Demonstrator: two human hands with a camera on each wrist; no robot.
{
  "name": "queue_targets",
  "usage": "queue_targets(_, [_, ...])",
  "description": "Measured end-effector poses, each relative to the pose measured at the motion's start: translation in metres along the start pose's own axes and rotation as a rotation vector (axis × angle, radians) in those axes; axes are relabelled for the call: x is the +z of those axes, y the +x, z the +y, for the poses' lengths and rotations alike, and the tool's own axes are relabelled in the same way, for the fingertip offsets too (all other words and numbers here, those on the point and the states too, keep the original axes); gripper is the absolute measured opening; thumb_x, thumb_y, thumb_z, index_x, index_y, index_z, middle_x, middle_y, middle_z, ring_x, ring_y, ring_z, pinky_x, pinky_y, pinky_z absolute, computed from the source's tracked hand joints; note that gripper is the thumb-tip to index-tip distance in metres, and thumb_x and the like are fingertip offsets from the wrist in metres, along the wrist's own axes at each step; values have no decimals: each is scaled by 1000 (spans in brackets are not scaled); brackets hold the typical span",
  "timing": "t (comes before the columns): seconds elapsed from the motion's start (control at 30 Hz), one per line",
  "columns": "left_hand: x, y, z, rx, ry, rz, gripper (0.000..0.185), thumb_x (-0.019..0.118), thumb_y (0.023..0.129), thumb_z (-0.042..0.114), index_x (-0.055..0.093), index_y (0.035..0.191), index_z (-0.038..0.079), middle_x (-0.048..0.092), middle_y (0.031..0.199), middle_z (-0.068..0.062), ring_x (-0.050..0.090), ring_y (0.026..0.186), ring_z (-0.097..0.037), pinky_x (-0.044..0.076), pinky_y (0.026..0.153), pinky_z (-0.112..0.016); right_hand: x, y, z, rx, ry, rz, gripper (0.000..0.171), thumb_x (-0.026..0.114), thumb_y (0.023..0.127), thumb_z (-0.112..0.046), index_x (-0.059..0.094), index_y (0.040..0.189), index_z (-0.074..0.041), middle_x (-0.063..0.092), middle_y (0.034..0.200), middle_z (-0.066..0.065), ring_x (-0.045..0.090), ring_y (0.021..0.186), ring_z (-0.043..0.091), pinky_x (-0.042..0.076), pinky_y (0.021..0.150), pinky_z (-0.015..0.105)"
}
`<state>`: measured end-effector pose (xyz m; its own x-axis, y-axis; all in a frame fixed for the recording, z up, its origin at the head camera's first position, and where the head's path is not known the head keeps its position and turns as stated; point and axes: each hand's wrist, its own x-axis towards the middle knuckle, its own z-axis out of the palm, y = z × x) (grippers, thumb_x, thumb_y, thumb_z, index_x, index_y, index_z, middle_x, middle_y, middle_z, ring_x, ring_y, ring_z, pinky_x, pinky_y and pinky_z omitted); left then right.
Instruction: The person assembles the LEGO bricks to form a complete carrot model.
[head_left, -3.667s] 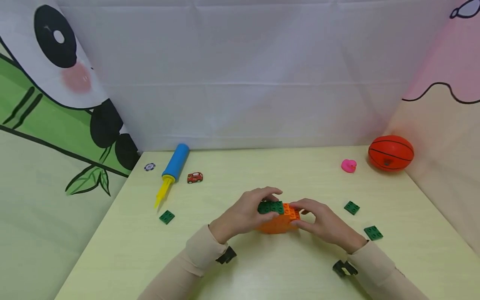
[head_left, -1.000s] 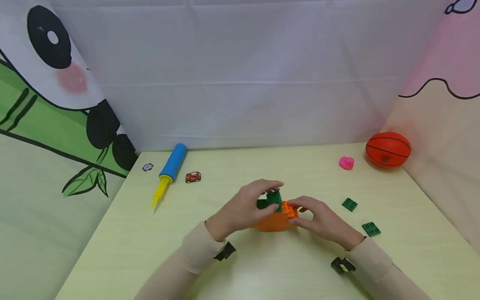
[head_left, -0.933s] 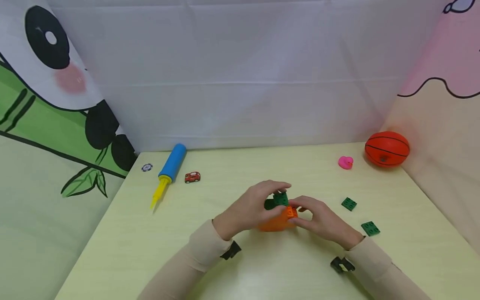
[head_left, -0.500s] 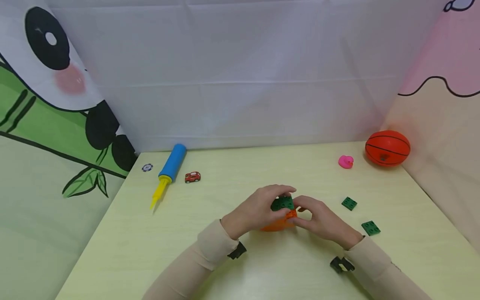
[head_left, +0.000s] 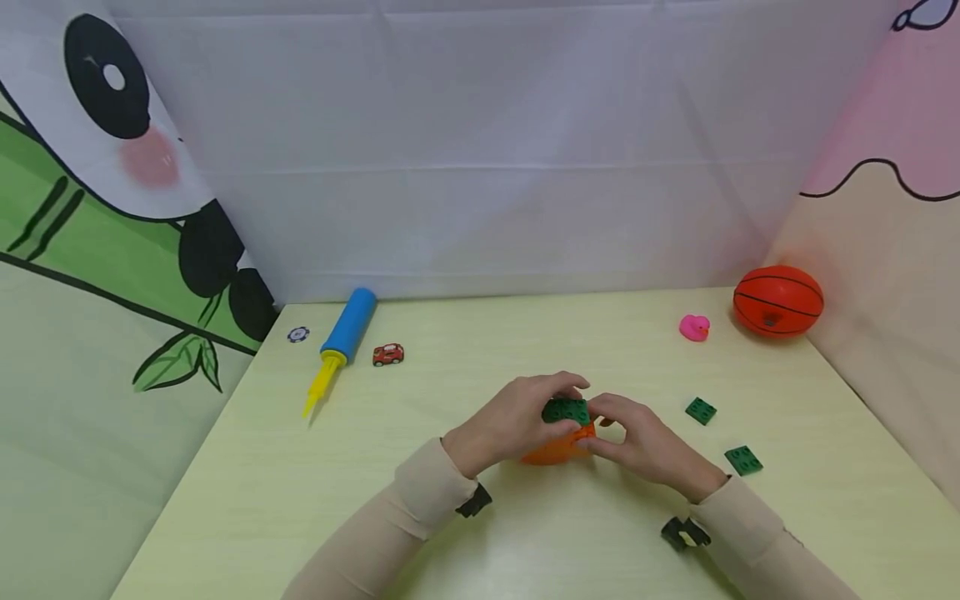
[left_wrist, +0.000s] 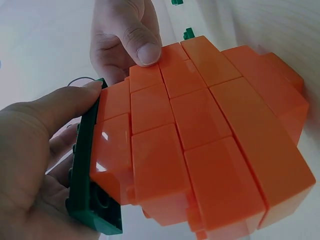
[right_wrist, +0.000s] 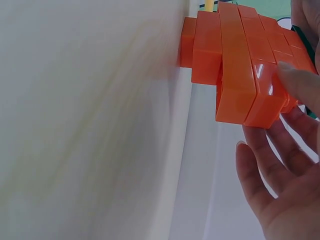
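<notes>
A layered block of orange toy bricks stands on the table, its lower layers narrower. On its top lies a green toy brick, studs up; in the left wrist view part of the green overhangs the orange. My left hand pinches the green brick between thumb and fingers. Over on the right side, my right hand grips the orange block, thumb on the near face and fingers behind. Both hands hide much of the block in the head view. Two loose green bricks, one farther and one nearer, lie right of my right hand.
At the back left lie a poker chip, a blue and yellow hand pump and a red toy car. A pink rubber duck and a small basketball are back right. White cloth closes off the table's rear.
The loose green brick at the table's left is gone since the earliest frame. My left hand has moved slightly right, and the green brick it holds went from tilted to flat on the block.
</notes>
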<state>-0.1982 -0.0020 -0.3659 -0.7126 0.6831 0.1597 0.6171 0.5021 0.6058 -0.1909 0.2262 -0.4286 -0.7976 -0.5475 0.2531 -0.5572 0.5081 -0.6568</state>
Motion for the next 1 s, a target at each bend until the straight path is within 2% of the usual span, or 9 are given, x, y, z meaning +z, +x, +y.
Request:
queue_targets(0.2, [1,-2,-3,-10,-1,7,49,74,92,20,56,137,14,69,115,3,63,101,-4,50,91,-17,2,1,1,-2,3,-6,30,73,91,-34,66,118,-25,64,113,-13,59,100,9,56,87,34])
queue_targets(0.4, [-3,-10,-6,-24,-7,40,49,74,92,20,56,137,14,69,118,1,64,105,-8,50,91,-19,4,1,1,-38,-2,20,28,76,89,-29,66,115,-26,64,109,-15,59,98,6,56,85,33])
queue_targets(0.57, [-11,-24,-14,-39,-42,73,49,75,91,20,57,136,14,69,118,0,64,107,-10,51,94,-25,4,1,1,-31,6,14,30,74,90,-34,66,117,-24,63,108,-15,59,98,7,56,85,31])
queue_targets(0.77, [-18,-43,-28,-26,-61,134,50,77,89,19,59,134,11,68,116,1,63,106,-13,52,94,-32,3,0,1,-20,3,15,34,74,89,-36,67,119,-21,64,110,-13,60,100,8,57,86,35])
queue_targets(1.0, [-18,-58,-41,-10,-89,207,47,79,87,18,62,130,10,68,118,-1,65,104,-18,53,94,-32,2,-2,1,-6,-1,20,34,75,89,-33,66,119,-21,64,111,-13,60,100,8,57,86,35])
